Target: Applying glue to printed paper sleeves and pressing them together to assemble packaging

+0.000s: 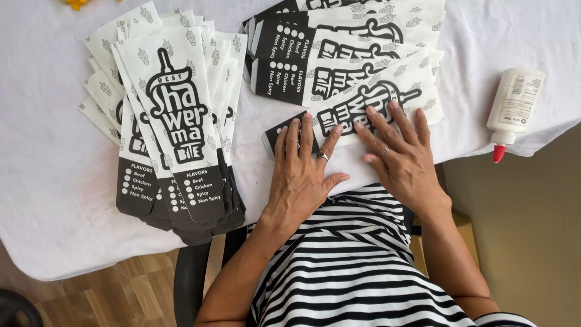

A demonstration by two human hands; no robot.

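A fanned stack of printed paper sleeves (175, 121) lies at the left of the white-covered counter (48, 151). Both hands press flat, fingers spread, gripping nothing, on the nearest sleeve (369, 100): left hand (301, 172), then right hand (399, 154). A glue bottle (513, 109) lies at the far right.

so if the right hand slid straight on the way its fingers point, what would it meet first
Probably the fanned row of printed paper bags beyond the bag the right hand presses flat; the glue bottle lies well off that line.
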